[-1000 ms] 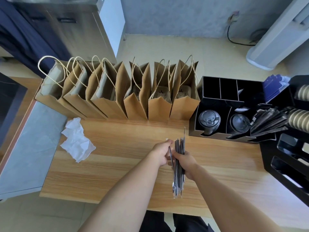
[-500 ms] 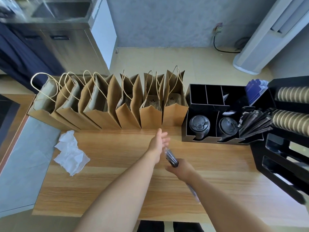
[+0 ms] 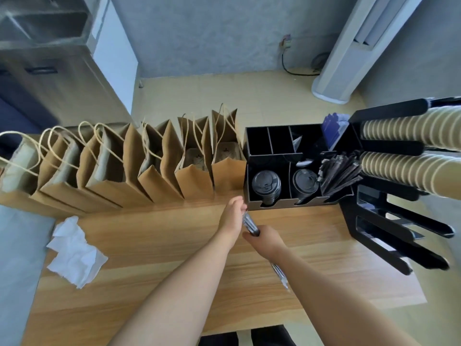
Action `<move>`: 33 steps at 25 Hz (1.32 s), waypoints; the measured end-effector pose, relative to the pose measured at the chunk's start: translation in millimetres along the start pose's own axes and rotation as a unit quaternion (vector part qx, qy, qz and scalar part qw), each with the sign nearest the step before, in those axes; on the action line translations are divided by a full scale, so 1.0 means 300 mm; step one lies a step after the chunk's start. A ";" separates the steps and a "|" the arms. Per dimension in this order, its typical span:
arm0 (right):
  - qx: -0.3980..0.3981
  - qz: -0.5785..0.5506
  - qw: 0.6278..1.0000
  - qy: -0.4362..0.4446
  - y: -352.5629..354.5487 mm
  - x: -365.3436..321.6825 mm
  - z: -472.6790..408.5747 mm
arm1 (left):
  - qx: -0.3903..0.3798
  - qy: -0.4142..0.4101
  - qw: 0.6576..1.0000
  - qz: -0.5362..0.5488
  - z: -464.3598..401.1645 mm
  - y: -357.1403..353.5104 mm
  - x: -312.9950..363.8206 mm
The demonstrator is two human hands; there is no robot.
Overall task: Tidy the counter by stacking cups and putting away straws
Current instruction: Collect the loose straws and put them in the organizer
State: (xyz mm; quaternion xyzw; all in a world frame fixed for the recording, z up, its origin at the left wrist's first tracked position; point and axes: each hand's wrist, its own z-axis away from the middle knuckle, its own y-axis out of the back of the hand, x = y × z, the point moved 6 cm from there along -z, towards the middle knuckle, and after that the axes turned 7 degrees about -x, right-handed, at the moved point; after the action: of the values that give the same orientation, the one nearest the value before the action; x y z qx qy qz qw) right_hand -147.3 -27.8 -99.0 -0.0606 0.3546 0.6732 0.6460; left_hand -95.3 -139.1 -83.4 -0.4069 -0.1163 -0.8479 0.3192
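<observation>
The bundle of straws (image 3: 250,225) passes inside the right hand (image 3: 268,239), so its middle is hidden; the lower end, below the wrist, is blurred. The left hand (image 3: 232,217) covers its own fingertips, and its grip perhaps only touches the straws. The cup stacks (image 3: 409,148) run off the right edge.

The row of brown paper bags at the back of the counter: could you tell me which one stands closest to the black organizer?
The rightmost paper bag: its side is right against the black organizer, while every other bag stands further left along the row.
</observation>
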 end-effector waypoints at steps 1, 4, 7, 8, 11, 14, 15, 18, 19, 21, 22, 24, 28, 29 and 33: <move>0.021 -0.071 0.997 0.007 0.040 -0.009 0.015 | -0.002 -0.001 1.000 0.024 0.015 -0.015 0.007; 0.079 -0.201 0.976 0.038 0.210 -0.019 0.074 | -0.122 0.034 0.989 -0.079 0.048 -0.150 -0.021; 0.114 -0.260 0.957 0.058 0.396 0.029 0.125 | -0.289 0.035 0.923 -0.253 0.097 -0.364 0.016; 0.115 -0.273 0.954 0.057 0.455 0.052 0.136 | -0.310 0.013 0.906 -0.287 0.105 -0.435 0.062; 0.119 -0.300 0.945 0.055 0.621 0.111 0.148 | -0.309 -0.053 0.879 -0.359 0.071 -0.610 0.191; 0.151 -0.299 0.940 0.060 0.800 0.162 0.132 | -0.273 -0.073 0.871 -0.402 -0.046 -0.736 0.259; 0.166 -0.277 0.944 0.061 0.854 0.171 0.122 | -0.255 -0.083 0.873 -0.407 -0.091 -0.769 0.270; 0.200 -0.138 0.969 0.049 0.972 0.181 0.072 | -0.175 -0.141 0.897 -0.381 -0.211 -0.848 0.303; 0.212 -0.102 0.971 0.052 1.000 0.176 0.057 | -0.143 -0.162 0.905 -0.367 -0.255 -0.864 0.312; 0.249 -0.061 0.965 0.062 1.053 0.167 0.020 | -0.086 -0.165 0.916 -0.356 -0.341 -0.896 0.325; 0.267 -0.048 0.960 0.062 1.067 0.164 0.003 | -0.070 -0.160 0.914 -0.367 -0.366 -0.903 0.339; 0.279 -0.046 0.957 0.059 1.083 0.177 -0.040 | -0.057 -0.169 0.895 -0.409 -0.414 -0.911 0.344; 0.282 -0.158 0.945 0.050 1.038 0.266 -0.103 | -0.045 -0.175 0.882 -0.434 -0.415 -0.877 0.295; 0.281 -0.190 0.940 0.048 1.026 0.281 -0.113 | -0.029 -0.175 0.873 -0.455 -0.413 -0.870 0.278; 0.284 -0.234 0.929 0.031 1.005 0.309 -0.148 | 0.002 -0.135 0.879 -0.457 -0.428 -0.874 0.271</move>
State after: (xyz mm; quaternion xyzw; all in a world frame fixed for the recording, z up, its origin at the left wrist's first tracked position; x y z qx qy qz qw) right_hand -454.0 50.2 -61.7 0.0233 0.5265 0.3716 0.7643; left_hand -378.9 -32.3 -87.2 -0.4186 -0.3328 -0.8361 -0.1221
